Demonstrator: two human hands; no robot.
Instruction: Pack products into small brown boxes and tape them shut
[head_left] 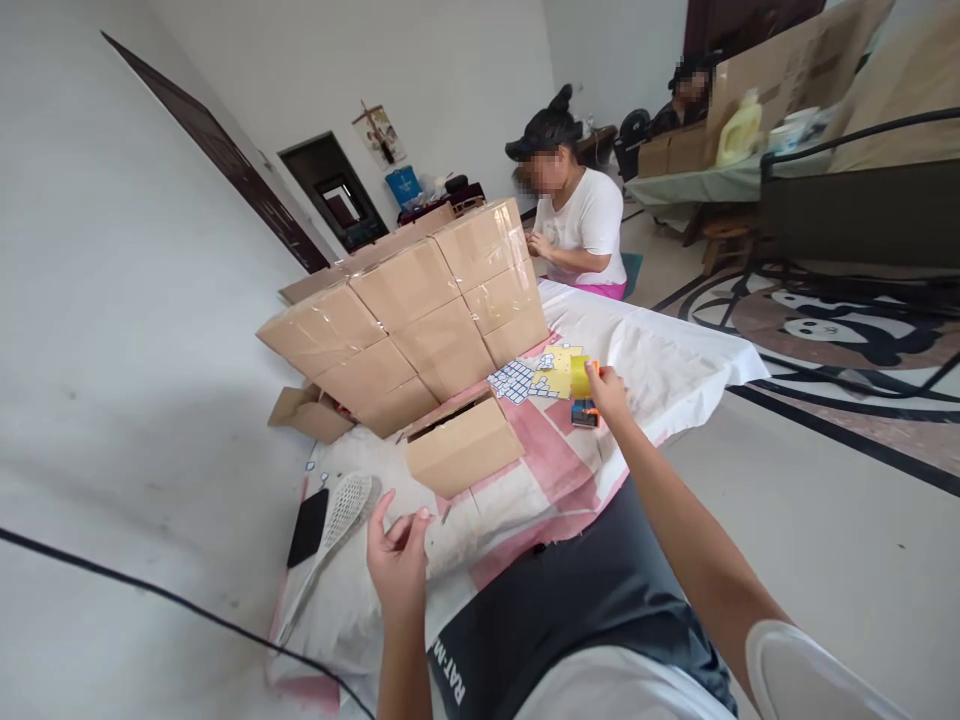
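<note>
My right hand (pixel 613 392) is closed on a tape dispenser (pixel 580 378), which shows a yellow roll, orange parts and a dark blue-black lower end. It is at the right side of the cloth-covered table, beside a yellow sheet (pixel 551 372) and many small white pieces with blue edges (pixel 513 381). Nearer the front edge, my left hand (pixel 399 552) is raised with nothing visible in it, its fingers bent and thumb apart from the index finger. Between the two hands sits a small cardboard box (pixel 466 452) with a dark gap along its top.
A wall of taped cartons (pixel 412 320) stands across the table. Left of my left hand lie a pale mesh swatter (pixel 341 515) and a black flat object (pixel 308 528). A person in white (pixel 585 215) sits behind the cartons. A black cable (pixel 187 617) crosses the lower left.
</note>
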